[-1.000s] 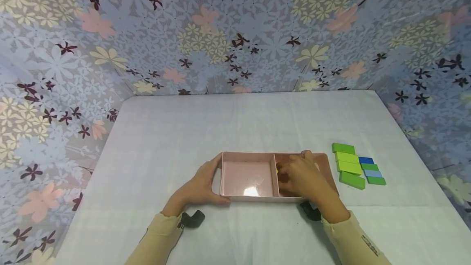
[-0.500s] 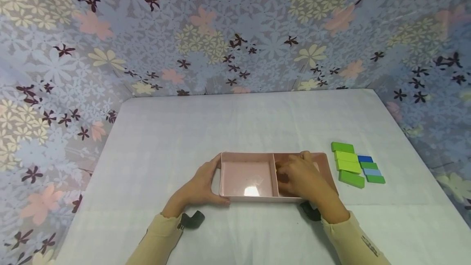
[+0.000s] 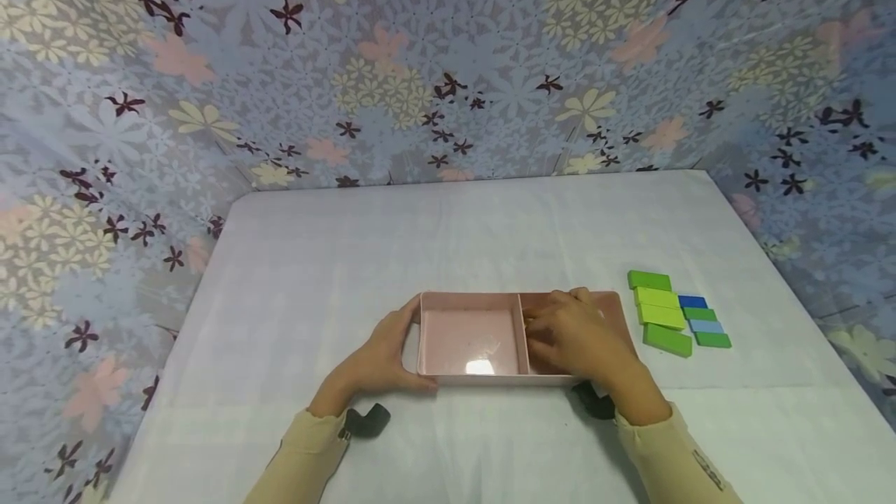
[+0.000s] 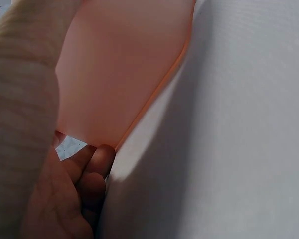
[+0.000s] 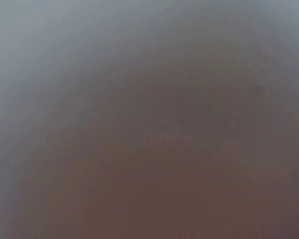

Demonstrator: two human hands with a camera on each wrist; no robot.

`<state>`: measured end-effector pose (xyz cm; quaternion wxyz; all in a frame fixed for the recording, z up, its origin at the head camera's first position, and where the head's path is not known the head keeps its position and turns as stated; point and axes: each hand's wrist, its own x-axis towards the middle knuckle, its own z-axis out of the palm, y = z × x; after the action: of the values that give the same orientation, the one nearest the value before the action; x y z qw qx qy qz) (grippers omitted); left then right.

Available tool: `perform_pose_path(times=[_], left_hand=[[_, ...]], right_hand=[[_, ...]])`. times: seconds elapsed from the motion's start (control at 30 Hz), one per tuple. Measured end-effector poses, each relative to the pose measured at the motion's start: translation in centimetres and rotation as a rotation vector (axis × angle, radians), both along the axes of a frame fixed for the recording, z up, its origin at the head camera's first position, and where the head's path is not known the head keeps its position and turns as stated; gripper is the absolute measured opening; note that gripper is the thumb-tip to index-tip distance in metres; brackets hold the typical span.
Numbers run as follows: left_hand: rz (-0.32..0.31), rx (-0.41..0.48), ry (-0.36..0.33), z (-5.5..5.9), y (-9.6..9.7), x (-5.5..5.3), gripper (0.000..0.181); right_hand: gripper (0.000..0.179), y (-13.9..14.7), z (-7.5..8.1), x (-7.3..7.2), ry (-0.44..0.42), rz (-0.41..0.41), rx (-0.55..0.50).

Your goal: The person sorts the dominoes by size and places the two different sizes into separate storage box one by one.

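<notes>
A pink two-compartment box (image 3: pixel 472 379) lies on the white table. My left hand (image 3: pixel 381 352) grips its left end, thumb at the near corner and fingers at the far side; in the left wrist view, curled fingers (image 4: pixel 92 186) show at the edge of the pink box. My right hand (image 3: pixel 577 337) reaches down into the right compartment, fingers bent close to the divider (image 3: pixel 523 341). A thin yellow sliver of a small block (image 3: pixel 526 324) shows at its fingertips, the remainder hidden by the hand. The right wrist view is a blur.
Right of the box lie several flat blocks: green (image 3: pixel 649 280), yellow-green (image 3: pixel 658 298), another green (image 3: pixel 667 340), dark blue (image 3: pixel 693 302) and light blue (image 3: pixel 706 327). Flower-patterned cloth (image 3: pixel 448 61) rises behind the table and at both sides.
Less of the yellow block shows at my right fingertips, and the right hand has shifted very slightly. My left hand and the box keep their place; the head view has tilted a little.
</notes>
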<state>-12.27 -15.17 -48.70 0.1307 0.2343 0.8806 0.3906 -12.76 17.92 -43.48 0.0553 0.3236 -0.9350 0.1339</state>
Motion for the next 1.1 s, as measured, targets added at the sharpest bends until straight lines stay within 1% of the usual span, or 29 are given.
perform_pose_path(times=[0.17,0.3,0.4,0.5,0.63,0.73,0.83,0.97,1.1], left_hand=[[0.002,0.007,0.015,-0.1,0.2,0.0,0.134],[0.0,0.012,0.024,-0.1,0.2,0.1,0.134],[0.003,0.016,0.023,-0.2,0.2,0.2,0.134],[0.01,0.029,0.023,-0.3,0.1,0.2,0.134],[0.009,0.043,0.041,-0.3,0.0,0.2,0.134],[-0.008,0.045,0.054,-0.3,0.0,0.2,0.133],[-0.018,0.039,0.046,-0.4,0.1,0.2,0.133],[-0.01,0.028,0.028,-0.3,0.3,0.4,0.134],[-0.003,0.031,0.048,-0.2,0.4,0.4,0.134]], right_hand=[[0.009,0.4,0.9,0.1,0.008,-0.045,-0.027],[0.006,0.9,1.3,0.3,0.004,-0.096,-0.034],[0.005,1.5,1.6,0.5,0.018,-0.122,-0.046],[0.005,2.0,1.8,0.7,0.043,-0.135,-0.082],[0.009,2.8,1.9,1.2,0.091,-0.158,-0.151],[0.012,3.5,1.8,1.6,0.116,-0.186,-0.182],[0.013,4.1,1.8,2.0,0.123,-0.214,-0.179],[0.014,4.7,1.8,2.1,0.13,-0.225,-0.173],[0.014,5.1,1.8,2.0,0.151,-0.222,-0.187]])
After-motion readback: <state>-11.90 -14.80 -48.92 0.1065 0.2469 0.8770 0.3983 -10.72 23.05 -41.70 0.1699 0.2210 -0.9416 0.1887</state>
